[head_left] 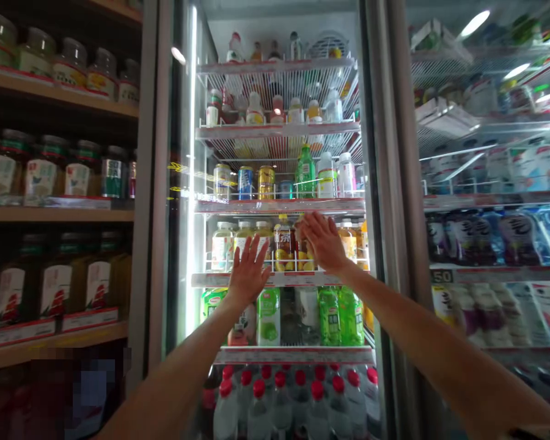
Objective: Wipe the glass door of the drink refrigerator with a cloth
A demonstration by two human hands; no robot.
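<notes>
The right hand point(327, 245) partly hides one bottle point(306, 261); I cannot tell its grip. The left hand point(249, 280) spreads wide. Three tall cans point(245, 183) stand above.

tea bottle point(284, 247): brown, yellow cap point(283, 217); lower bottle caps point(318, 390): red; can point(245, 183): blue

A white light strip point(193, 122) shines left of the fingers point(312, 226); shelves point(59, 214) farther left sit dim; far right, glare spots point(517, 71) and stretched blur.
</notes>
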